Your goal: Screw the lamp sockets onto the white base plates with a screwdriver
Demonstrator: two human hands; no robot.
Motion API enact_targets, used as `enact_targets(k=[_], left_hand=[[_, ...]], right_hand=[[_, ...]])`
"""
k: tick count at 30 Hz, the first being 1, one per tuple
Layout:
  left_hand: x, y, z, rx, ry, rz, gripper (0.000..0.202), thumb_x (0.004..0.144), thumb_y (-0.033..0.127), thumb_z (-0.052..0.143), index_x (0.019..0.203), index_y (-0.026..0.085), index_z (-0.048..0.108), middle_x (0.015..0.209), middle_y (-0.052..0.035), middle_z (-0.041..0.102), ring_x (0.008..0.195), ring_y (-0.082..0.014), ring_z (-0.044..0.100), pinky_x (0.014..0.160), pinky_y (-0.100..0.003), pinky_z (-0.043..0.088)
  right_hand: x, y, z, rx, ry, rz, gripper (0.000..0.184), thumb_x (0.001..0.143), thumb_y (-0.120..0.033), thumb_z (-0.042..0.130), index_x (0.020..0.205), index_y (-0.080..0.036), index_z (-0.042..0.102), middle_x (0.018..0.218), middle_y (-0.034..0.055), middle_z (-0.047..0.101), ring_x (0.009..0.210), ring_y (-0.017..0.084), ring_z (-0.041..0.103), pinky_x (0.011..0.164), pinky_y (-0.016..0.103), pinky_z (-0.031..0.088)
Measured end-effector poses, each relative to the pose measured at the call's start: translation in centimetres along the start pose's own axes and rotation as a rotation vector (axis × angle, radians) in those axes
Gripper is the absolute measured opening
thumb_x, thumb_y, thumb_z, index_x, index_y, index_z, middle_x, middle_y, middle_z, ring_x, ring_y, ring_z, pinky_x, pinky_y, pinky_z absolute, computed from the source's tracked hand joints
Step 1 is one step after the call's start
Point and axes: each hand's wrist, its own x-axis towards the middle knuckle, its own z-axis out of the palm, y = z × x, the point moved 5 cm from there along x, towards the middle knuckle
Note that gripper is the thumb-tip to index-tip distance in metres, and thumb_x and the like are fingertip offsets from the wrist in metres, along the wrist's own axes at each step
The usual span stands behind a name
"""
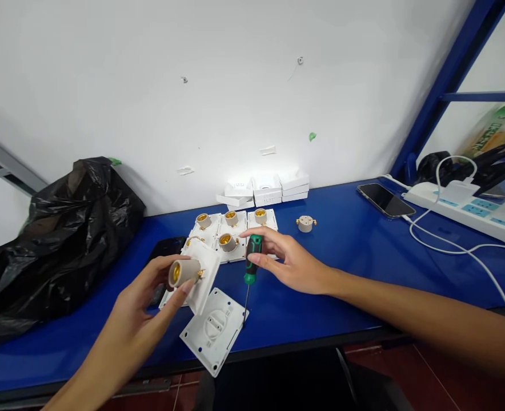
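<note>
My left hand (149, 302) grips a lamp socket (184, 272), beige with a brass-coloured inside, joined to a white square plate (205, 274) that is tilted on edge. In my right hand (284, 260) is a screwdriver (254, 260) with a green and black handle, its shaft pointing down. The tip comes close to the right corner of another white square plate (224, 337) lying on the table's front edge; I cannot tell whether they touch. Behind my hands, several plates with sockets (228, 242) lie together in rows.
White plastic covers (267, 191) are stacked against the wall. A loose beige socket part (305, 223) sits right of the rows. On the right lie a phone (386, 200) and a power strip (475, 208) with white cables. A black plastic bag (64, 240) fills the left side of the blue table (321, 319).
</note>
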Motion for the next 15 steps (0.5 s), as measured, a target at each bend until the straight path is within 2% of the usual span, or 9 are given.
enact_targets(k=[3,5,8,11,15], left_hand=[[0.6,-0.1,1.3,-0.007,-0.131,0.06,0.039,0.101,0.057,0.061,0.127,0.027,0.061,0.111,-0.0035,0.071,0.098,-0.0254,0.069,0.081,-0.029,0.057],[0.7,0.1,2.1,0.006,-0.211,0.075,0.039,0.102,0.055,0.059,0.13,0.027,0.061,0.112,-0.0049,0.072,0.1,-0.0262,0.068,0.082,-0.03,0.057],[0.9,0.4,2.5,-0.013,-0.242,0.071,0.041,0.104,0.055,0.057,0.133,0.026,0.06,0.119,-0.0065,0.071,0.105,-0.0278,0.068,0.085,-0.032,0.056],[1.2,0.0,1.7,-0.025,-0.155,0.034,0.041,0.103,0.057,0.059,0.131,0.026,0.06,0.121,-0.0057,0.071,0.104,-0.0274,0.068,0.089,-0.034,0.054],[1.4,-0.7,0.9,-0.048,-0.07,-0.026,0.042,0.102,0.057,0.06,0.129,0.026,0.06,0.12,-0.0049,0.071,0.103,-0.0263,0.068,0.089,-0.034,0.054]], right_hand=[[0.1,-0.9,-1.7,-0.206,0.081,-0.068,0.036,0.103,-0.031,0.061,0.138,-0.028,0.059,0.113,0.0049,0.067,0.094,0.02,0.064,0.094,0.044,0.056],[0.3,-1.2,-3.1,-0.258,0.155,-0.081,0.037,0.102,-0.028,0.061,0.139,-0.029,0.061,0.12,0.0059,0.067,0.099,0.021,0.063,0.095,0.045,0.055],[0.6,-0.9,-4.1,-0.188,0.215,-0.062,0.035,0.103,-0.031,0.06,0.138,-0.029,0.06,0.109,0.0041,0.067,0.094,0.02,0.064,0.092,0.043,0.057],[0.7,-0.5,-2.8,-0.065,0.166,-0.037,0.034,0.103,-0.041,0.06,0.135,-0.029,0.058,0.099,0.0026,0.067,0.093,0.019,0.068,0.087,0.041,0.062],[0.1,-0.5,0.4,0.016,-0.039,0.006,0.032,0.096,-0.043,0.07,0.125,-0.029,0.067,0.104,0.0029,0.071,0.093,0.019,0.071,0.085,0.04,0.064]])
